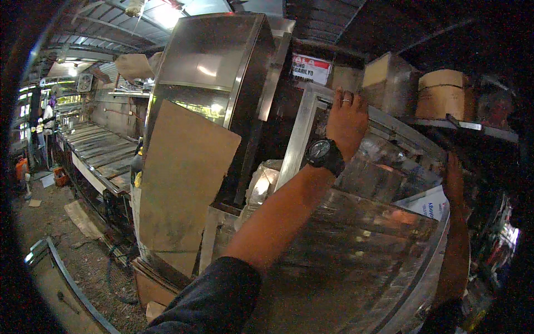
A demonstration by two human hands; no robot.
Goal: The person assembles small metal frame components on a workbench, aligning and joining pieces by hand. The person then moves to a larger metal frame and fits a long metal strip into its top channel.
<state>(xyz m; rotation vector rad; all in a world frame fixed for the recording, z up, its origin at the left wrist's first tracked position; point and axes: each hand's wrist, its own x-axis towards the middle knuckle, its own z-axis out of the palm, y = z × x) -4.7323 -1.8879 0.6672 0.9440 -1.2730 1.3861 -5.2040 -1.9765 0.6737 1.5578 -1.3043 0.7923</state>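
Note:
My left hand (348,114), with a ring and a dark wrist watch (324,153), is closed over the top edge of a silver metal frame (293,146). The frame stands tilted, its upper rail sloping down to the right. My right hand (453,170) grips the frame's right end; its fingers are dim and partly hidden. Clear plastic and a white printed sheet (425,204) show inside the frame. In front of it, below my hands, is a broad brownish panel (345,250) with a shiny, plastic-like surface.
A tall metal cabinet (208,53) stands left of the frame, with a brown board (186,178) leaning on it. Cardboard boxes (443,94) sit on a shelf at the back right. Farther left are a long slatted bench (100,147) and another person (47,119). A metal-edged panel (67,289) lies lower left.

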